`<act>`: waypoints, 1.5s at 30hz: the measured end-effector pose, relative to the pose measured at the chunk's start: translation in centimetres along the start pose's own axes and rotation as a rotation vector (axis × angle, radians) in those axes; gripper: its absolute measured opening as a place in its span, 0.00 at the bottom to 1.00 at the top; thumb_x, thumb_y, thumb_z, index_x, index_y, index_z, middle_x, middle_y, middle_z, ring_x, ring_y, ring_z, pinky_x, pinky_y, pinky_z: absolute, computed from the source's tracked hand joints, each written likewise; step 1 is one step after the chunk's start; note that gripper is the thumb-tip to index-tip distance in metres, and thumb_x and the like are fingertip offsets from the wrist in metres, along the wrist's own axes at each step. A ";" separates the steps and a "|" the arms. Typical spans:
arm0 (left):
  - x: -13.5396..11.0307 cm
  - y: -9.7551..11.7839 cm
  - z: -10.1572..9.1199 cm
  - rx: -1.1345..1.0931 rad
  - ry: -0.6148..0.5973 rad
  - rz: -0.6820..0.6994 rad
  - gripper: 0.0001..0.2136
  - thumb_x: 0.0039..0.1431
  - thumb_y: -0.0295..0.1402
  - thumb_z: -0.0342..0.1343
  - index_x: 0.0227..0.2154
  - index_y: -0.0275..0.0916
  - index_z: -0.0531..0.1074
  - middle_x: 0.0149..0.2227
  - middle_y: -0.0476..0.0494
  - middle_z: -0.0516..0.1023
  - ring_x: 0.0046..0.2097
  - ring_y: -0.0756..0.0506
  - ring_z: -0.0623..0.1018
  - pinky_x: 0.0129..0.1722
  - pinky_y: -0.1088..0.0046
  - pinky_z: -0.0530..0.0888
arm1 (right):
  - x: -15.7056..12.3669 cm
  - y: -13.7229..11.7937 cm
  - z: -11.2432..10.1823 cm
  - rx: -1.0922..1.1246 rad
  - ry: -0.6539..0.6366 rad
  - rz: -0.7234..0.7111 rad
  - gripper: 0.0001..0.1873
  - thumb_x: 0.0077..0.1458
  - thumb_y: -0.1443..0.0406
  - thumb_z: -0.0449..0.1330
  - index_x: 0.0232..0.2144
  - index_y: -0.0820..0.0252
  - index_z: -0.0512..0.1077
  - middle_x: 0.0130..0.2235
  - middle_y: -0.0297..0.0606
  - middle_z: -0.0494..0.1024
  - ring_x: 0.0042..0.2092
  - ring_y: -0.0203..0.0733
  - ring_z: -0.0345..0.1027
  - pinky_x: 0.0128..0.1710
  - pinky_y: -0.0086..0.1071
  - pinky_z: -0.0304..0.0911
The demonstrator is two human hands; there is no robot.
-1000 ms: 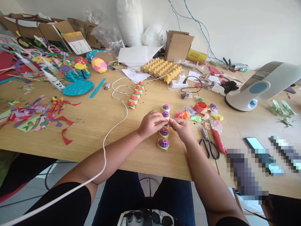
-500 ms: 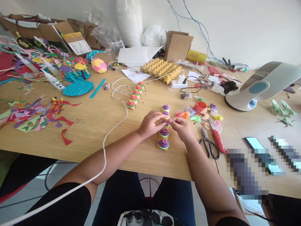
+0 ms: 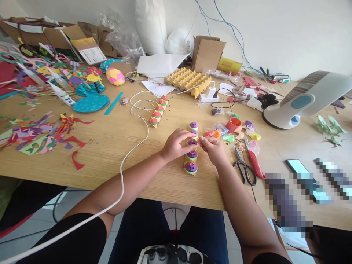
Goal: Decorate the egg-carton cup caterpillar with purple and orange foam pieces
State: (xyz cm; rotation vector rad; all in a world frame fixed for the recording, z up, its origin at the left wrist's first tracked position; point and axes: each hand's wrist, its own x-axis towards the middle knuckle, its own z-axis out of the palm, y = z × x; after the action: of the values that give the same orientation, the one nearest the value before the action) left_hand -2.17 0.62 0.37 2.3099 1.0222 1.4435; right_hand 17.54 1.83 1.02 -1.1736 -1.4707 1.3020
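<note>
A strip of egg-carton cups (image 3: 191, 167) topped with purple and light-green clay, with small rings and dark dots on top, lies lengthwise in front of me. My left hand (image 3: 178, 144) grips it from the left, thumb and fingers on either side of the middle cup. Close to that cup on the right, my right hand (image 3: 213, 147) is closed in a pinch; whatever lies between its fingertips is too small to make out. A similar strip with red and green tops (image 3: 156, 111) rests farther back on the left.
Right of the strip lie bagged clay pieces (image 3: 213, 133), a red ring-shaped roll (image 3: 233, 124), scissors (image 3: 244, 169) and a red-handled knife (image 3: 255, 163). Behind are a yellow egg tray (image 3: 189, 81) and a power strip (image 3: 209, 97). A white cable (image 3: 123, 179) crosses my left arm. A white fan-like device (image 3: 299, 104) stands right.
My right hand has drawn slightly to the right of the middle cup, its fingers curled tighter. The left hand has stayed nearly in place on the strip.
</note>
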 end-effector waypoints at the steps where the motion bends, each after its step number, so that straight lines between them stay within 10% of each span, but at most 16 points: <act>1: 0.0 0.0 0.0 -0.001 0.001 0.003 0.15 0.58 0.37 0.63 0.47 0.42 0.75 0.43 0.43 0.81 0.44 0.44 0.78 0.47 0.63 0.72 | 0.0 0.0 0.0 -0.005 0.004 -0.007 0.24 0.48 0.45 0.66 0.27 0.61 0.79 0.21 0.32 0.67 0.24 0.32 0.53 0.23 0.29 0.50; 45: 0.2 -0.3 0.3 0.009 0.022 0.037 0.07 0.60 0.34 0.62 0.41 0.40 0.78 0.36 0.45 0.82 0.40 0.47 0.77 0.43 0.66 0.73 | -0.7 -1.4 0.2 -0.041 -0.113 -0.015 0.26 0.48 0.43 0.66 0.23 0.61 0.75 0.21 0.33 0.68 0.29 0.36 0.61 0.29 0.30 0.56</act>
State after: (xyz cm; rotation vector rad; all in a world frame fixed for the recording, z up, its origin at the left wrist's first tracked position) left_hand -1.98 1.03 0.17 2.3364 0.9990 1.4838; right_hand 17.35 1.07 2.40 -1.1293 -1.5916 1.3526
